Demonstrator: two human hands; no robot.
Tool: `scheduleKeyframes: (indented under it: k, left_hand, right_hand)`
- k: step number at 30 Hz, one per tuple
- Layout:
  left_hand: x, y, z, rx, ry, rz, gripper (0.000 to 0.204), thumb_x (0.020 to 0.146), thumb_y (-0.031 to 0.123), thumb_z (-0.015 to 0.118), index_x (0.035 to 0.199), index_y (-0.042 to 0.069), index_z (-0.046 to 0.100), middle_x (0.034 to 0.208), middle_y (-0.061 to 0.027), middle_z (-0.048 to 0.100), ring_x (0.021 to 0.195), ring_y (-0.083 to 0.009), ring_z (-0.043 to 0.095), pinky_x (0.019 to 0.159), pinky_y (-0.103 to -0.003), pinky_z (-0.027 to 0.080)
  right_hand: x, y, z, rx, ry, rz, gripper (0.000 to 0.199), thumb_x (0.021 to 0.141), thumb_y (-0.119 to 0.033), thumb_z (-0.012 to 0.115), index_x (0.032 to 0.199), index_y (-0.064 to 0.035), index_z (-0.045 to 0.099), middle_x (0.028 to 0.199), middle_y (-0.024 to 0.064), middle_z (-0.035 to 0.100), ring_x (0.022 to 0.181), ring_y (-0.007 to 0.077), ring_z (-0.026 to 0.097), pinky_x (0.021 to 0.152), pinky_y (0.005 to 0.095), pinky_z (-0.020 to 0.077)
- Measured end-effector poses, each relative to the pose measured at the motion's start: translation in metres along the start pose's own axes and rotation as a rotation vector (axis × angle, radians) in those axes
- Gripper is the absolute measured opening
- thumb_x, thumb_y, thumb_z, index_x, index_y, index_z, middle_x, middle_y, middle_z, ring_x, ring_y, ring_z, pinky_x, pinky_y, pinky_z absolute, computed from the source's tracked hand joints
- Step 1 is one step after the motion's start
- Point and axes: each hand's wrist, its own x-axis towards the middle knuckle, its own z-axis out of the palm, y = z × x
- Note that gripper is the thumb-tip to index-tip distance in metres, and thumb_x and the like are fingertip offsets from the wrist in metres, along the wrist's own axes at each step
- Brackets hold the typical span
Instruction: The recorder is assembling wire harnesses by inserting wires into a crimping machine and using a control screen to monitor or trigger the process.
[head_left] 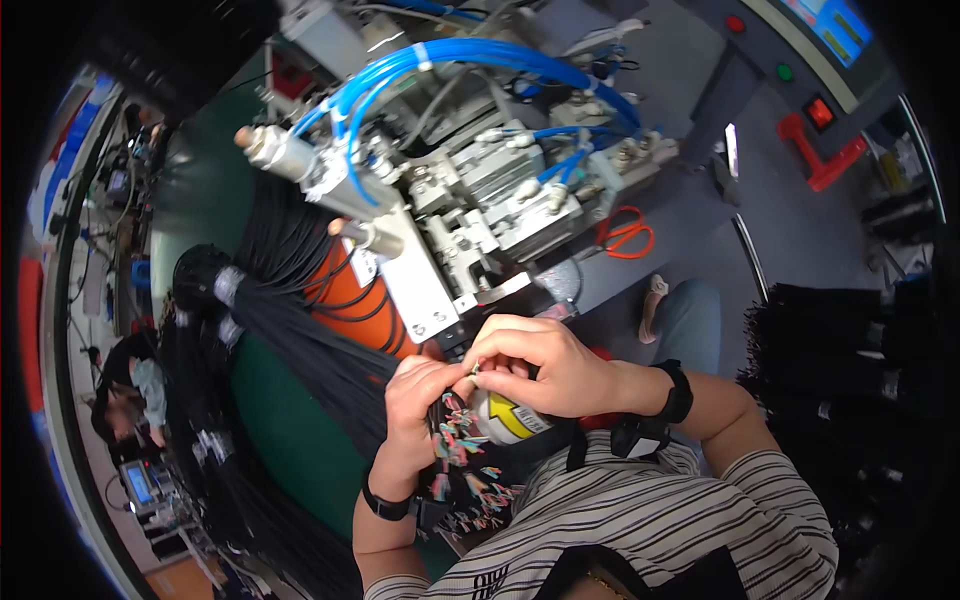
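My left hand [412, 398] is closed, with thumb and fingertips pinched together just in front of the machine. Opposite it, my right hand [548, 366] pinches too, so the fingertips of both hands nearly meet. Between them shows the small pale end of a wire [475, 369]; most of it is hidden by my fingers. Below my left hand hangs a bunch of black cables with stripped pink, green and white wire ends [462, 455]. A white round container with a yellow arrow [508, 418] sits beneath my right hand.
Ahead stands a metal machine [475, 200] with blue air hoses [455, 55]. Black cable bundles [300, 325] lie over a green surface [275, 440] at left. Orange-handled scissors [627, 238] rest right of the machine. More black cables [830, 370] hang at right. A person [135, 395] sits far left.
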Motion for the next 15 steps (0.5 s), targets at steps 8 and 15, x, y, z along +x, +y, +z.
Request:
scheduleKeyframes:
  k: [8, 15]
  left_hand:
    - [-0.006, 0.011, -0.002, 0.134, -0.091, -0.213, 0.018, 0.086, 0.006, 0.069, 0.103, 0.000, 0.067, 0.075, -0.0042, 0.060, 0.066, -0.0149, 0.055, 0.064, -0.028, 0.044]
    - [0.000, 0.027, 0.015, 0.219, 0.080, -0.359, 0.006, 0.088, -0.003, 0.069, 0.092, 0.000, 0.067, 0.078, -0.0062, 0.062, 0.072, -0.0150, 0.059, 0.066, -0.028, 0.047]
  right_hand:
    - [-0.037, -0.085, -0.086, 0.210, -0.031, 0.105, 0.005, 0.093, 0.002, 0.065, 0.098, 0.0035, 0.065, 0.092, 0.0118, 0.067, 0.076, 0.0191, 0.067, 0.064, 0.0283, 0.0516]
    - [-0.057, -0.144, -0.115, 0.282, 0.025, -0.232, 0.009, 0.097, -0.001, 0.060, 0.096, 0.0063, 0.065, 0.094, 0.0159, 0.067, 0.078, 0.0297, 0.067, 0.065, 0.0347, 0.0526]
